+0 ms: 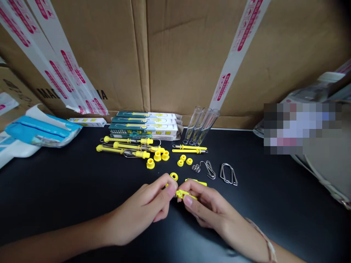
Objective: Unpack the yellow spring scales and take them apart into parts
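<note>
My right hand point(204, 204) pinches a small yellow plastic rod point(186, 194) between thumb and fingers, with its end turned toward the left. Close beside that end, my left hand point(155, 201) is closed, thumb against forefinger. A bit of metal shows between the two hands, but what the left fingers hold is hidden. Just beyond the hands lie a yellow ring cap point(173, 176) and another yellow rod point(197, 182), partly covered. Farther back are two yellow rods with springs point(189, 149), small yellow rings point(180, 163), flanged yellow caps point(150, 164) and metal hooks point(210, 170).
Several yellow spring scales point(123, 149) lie before stacked boxes point(144, 129). Clear tubes point(201, 126) stand to their right. Metal loops point(228, 174) lie on the black table point(68, 190). A blue packet point(44, 128) is at left, a grey bag point(326, 160) at right, cardboard point(178, 65) behind.
</note>
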The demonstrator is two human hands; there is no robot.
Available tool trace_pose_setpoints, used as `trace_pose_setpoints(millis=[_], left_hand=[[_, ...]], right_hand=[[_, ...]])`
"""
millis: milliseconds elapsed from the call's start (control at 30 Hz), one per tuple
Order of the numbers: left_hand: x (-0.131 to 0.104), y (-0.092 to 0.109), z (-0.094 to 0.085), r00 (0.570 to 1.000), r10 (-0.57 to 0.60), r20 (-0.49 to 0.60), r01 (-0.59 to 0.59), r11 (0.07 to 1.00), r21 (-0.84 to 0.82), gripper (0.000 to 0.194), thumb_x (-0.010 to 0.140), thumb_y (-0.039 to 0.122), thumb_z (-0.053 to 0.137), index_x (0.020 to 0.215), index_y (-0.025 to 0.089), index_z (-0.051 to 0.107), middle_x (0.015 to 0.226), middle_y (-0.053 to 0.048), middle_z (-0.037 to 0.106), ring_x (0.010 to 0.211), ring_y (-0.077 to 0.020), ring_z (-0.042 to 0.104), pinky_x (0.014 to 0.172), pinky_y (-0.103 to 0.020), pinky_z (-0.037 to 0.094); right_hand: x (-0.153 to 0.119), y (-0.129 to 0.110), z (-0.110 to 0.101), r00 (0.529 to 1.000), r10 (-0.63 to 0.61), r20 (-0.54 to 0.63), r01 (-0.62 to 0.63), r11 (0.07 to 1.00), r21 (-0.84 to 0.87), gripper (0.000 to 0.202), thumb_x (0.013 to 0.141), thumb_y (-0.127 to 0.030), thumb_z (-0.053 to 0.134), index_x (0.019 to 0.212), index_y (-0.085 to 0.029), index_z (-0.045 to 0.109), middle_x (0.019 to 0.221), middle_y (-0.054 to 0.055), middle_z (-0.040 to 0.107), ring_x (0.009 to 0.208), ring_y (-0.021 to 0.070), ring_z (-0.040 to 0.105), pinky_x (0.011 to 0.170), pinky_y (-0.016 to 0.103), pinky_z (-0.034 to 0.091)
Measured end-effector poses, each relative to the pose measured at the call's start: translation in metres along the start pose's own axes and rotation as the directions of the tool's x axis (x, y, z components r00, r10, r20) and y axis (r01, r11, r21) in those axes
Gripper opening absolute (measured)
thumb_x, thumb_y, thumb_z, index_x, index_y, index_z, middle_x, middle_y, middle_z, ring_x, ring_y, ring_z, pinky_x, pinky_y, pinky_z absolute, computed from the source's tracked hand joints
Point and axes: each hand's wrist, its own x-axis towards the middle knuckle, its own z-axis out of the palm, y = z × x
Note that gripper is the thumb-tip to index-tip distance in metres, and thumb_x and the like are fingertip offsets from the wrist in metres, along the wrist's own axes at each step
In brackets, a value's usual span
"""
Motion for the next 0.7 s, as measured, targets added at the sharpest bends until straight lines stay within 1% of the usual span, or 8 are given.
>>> trace_pose_setpoints(millis=[100,200,267,400,467,567,633,700], left_hand=[[0.002,0.002,-0.001,1.000,-0.011,0.022,0.011,1.000,0.018,0.040,0.101,0.059,0.038,0.097,0.022,0.051,0.056,0.011,0.035,0.052,-0.0102,0.029,0.050,-0.024,0.024],[0.001,0.006,-0.002,0.998,0.012,0.055,-0.018,0.994,0.108,0.035,0.103,0.052,0.039,0.090,0.022,0.051,0.061,0.009,0.045,0.055,-0.0095,0.041,0.054,-0.023,0.031],[-0.001,0.009,-0.002,0.996,0.025,0.084,-0.038,0.987,0.157,0.033,0.104,0.047,0.037,0.088,0.022,0.050,0.067,0.007,0.050,0.058,-0.0098,0.047,0.058,-0.023,0.035],[-0.004,0.012,-0.003,0.998,0.020,0.053,-0.034,0.957,0.288,0.035,0.105,0.041,0.033,0.081,0.022,0.049,0.072,0.005,0.054,0.069,-0.0125,0.050,0.065,-0.024,0.036],[-0.004,0.013,-0.003,0.999,-0.004,0.032,-0.007,0.946,0.324,0.037,0.104,0.042,0.033,0.078,0.022,0.049,0.068,0.005,0.052,0.067,-0.0130,0.049,0.063,-0.025,0.034],[-0.004,0.012,-0.001,1.000,-0.009,0.028,-0.002,0.928,0.372,0.034,0.104,0.041,0.035,0.084,0.023,0.056,0.065,0.006,0.051,0.064,-0.0130,0.047,0.061,-0.025,0.032],[-0.003,0.012,0.000,0.999,0.004,0.036,-0.017,0.926,0.376,0.034,0.104,0.040,0.036,0.090,0.023,0.062,0.067,0.005,0.053,0.065,-0.0132,0.048,0.062,-0.026,0.032],[-0.003,0.012,0.001,0.999,0.022,0.040,-0.034,0.944,0.330,0.039,0.104,0.043,0.035,0.089,0.023,0.064,0.073,0.004,0.056,0.068,-0.0133,0.049,0.063,-0.025,0.033]], right_hand=[[-0.002,0.000,0.004,0.999,-0.018,-0.042,0.011,0.988,-0.156,0.037,0.103,-0.052,0.045,0.091,-0.019,0.056,0.069,-0.006,0.037,0.058,0.0097,0.029,0.052,0.024,0.026],[-0.004,-0.001,0.007,0.997,-0.053,-0.057,0.032,0.948,-0.317,0.039,0.103,-0.051,0.043,0.087,-0.019,0.057,0.071,-0.004,0.047,0.063,0.0115,0.038,0.059,0.026,0.030],[-0.005,-0.002,0.007,0.998,-0.043,-0.037,0.027,0.936,-0.351,0.038,0.102,-0.052,0.046,0.086,-0.019,0.057,0.066,-0.004,0.047,0.061,0.0115,0.039,0.058,0.027,0.030],[-0.005,-0.001,0.004,1.000,0.028,0.002,-0.026,0.956,-0.292,0.037,0.099,-0.054,0.052,0.087,-0.019,0.056,0.056,-0.008,0.044,0.050,0.0093,0.034,0.049,0.024,0.027],[-0.003,-0.002,0.001,0.998,0.060,0.014,-0.055,0.967,-0.248,0.039,0.098,-0.056,0.053,0.085,-0.019,0.056,0.055,-0.008,0.044,0.049,0.0085,0.035,0.048,0.022,0.027],[-0.001,-0.005,-0.004,0.983,0.167,0.078,-0.153,0.975,-0.164,0.043,0.094,-0.059,0.057,0.081,-0.018,0.055,0.052,-0.007,0.045,0.045,0.0070,0.035,0.043,0.019,0.027],[0.000,-0.006,-0.008,0.961,0.241,0.138,-0.227,0.967,-0.115,0.045,0.090,-0.061,0.061,0.082,-0.017,0.057,0.052,-0.007,0.048,0.040,0.0055,0.034,0.039,0.018,0.027],[0.000,-0.006,-0.010,0.951,0.258,0.169,-0.249,0.966,-0.070,0.046,0.088,-0.061,0.064,0.083,-0.016,0.060,0.054,-0.007,0.051,0.037,0.0042,0.034,0.036,0.017,0.027]])
